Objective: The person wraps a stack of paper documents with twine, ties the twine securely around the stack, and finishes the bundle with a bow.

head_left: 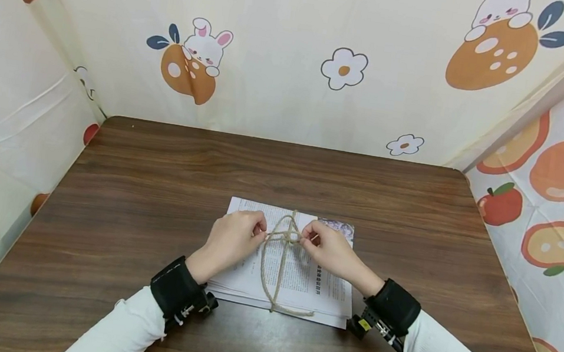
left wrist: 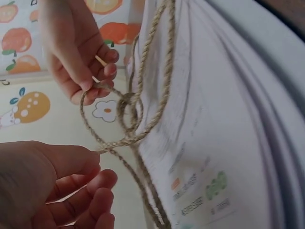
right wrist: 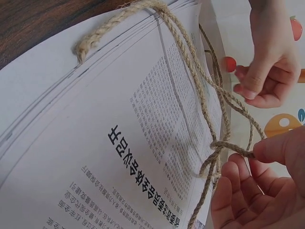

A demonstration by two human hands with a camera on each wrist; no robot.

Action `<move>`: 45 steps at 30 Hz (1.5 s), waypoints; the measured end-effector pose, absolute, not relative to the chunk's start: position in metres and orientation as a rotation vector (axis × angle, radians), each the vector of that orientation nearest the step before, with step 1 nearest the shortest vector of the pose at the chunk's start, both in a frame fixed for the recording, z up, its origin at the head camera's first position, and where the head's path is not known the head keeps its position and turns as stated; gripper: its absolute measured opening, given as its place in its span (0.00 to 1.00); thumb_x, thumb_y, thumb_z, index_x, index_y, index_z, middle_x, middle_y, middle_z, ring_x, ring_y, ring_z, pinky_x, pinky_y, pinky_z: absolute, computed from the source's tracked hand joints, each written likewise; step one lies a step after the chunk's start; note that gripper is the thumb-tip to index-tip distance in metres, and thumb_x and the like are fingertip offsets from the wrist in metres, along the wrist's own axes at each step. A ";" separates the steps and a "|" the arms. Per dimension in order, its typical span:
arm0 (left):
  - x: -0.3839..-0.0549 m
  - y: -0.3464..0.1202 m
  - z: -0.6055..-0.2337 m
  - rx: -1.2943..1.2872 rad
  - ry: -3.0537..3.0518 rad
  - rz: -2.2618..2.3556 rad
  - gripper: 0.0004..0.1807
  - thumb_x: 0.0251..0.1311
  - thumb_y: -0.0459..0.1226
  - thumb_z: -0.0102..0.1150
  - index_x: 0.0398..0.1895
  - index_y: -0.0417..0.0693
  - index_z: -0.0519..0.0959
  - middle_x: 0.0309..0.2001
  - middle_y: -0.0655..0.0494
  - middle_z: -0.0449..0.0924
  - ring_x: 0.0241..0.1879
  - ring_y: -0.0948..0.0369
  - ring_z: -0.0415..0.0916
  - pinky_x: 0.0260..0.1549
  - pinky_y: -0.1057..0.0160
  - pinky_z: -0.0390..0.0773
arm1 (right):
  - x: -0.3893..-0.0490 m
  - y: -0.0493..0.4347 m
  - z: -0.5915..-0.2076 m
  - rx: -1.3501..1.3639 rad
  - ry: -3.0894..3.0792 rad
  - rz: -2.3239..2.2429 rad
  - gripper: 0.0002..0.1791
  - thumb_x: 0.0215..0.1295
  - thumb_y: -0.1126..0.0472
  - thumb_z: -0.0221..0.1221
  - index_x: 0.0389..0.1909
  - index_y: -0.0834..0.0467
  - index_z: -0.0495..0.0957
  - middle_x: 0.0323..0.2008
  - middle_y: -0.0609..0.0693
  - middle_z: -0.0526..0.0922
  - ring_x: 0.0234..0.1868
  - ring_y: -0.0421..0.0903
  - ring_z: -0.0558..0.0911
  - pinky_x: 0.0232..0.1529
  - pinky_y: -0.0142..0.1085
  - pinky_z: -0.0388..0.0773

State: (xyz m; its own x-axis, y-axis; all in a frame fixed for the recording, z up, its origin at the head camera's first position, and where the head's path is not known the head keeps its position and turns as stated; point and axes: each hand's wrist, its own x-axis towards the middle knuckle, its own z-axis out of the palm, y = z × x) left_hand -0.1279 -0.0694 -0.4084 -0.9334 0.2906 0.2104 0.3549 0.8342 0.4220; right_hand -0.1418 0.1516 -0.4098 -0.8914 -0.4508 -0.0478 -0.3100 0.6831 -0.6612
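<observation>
A stack of printed sheets [head_left: 247, 275], like folded newspapers, lies on the table with twine [head_left: 281, 271] running over it and crossing in a knot near its far half. My left hand [head_left: 234, 236] pinches a strand between thumb and forefinger, just left of the knot. On the other side, my right hand [head_left: 331, 248] pinches another strand of the twine. In the left wrist view, a loop of twine [left wrist: 86, 117] stretches between the two hands above the paper. The knot [right wrist: 214, 148] shows beside the right fingers in the right wrist view. One loose twine end [right wrist: 82, 52] hangs at the near edge.
The brown wooden table [head_left: 155, 165] extends around the stack on all sides. Behind it stands a pale printed curtain [head_left: 278, 80], with fruit-patterned cloth [head_left: 562, 242] at the right. Black wrist cameras [head_left: 198, 302] sit close to the stack's near corners.
</observation>
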 end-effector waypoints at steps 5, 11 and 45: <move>-0.133 -0.067 -0.404 -0.650 -2.792 -0.691 0.05 0.51 0.35 0.61 0.23 0.55 0.77 0.23 0.64 0.75 0.21 0.70 0.68 0.18 0.69 0.67 | -0.142 0.152 -0.410 -0.619 2.689 -1.016 0.03 0.62 0.62 0.55 0.33 0.57 0.73 0.30 0.47 0.79 0.30 0.39 0.76 0.25 0.30 0.71; -0.137 -0.059 -0.399 -0.792 -2.754 -0.660 0.03 0.52 0.35 0.62 0.26 0.53 0.78 0.26 0.63 0.76 0.24 0.68 0.71 0.21 0.69 0.69 | -0.142 0.152 -0.412 -0.664 2.702 -1.032 0.02 0.62 0.61 0.55 0.32 0.56 0.74 0.30 0.46 0.79 0.31 0.39 0.76 0.28 0.30 0.72; -0.133 -0.070 -0.411 -1.032 -2.721 -0.481 0.05 0.48 0.34 0.64 0.23 0.55 0.78 0.24 0.63 0.73 0.25 0.65 0.70 0.20 0.68 0.68 | -0.144 0.138 -0.408 -0.966 2.696 -1.024 0.02 0.60 0.65 0.57 0.30 0.55 0.75 0.32 0.44 0.79 0.33 0.37 0.76 0.35 0.31 0.76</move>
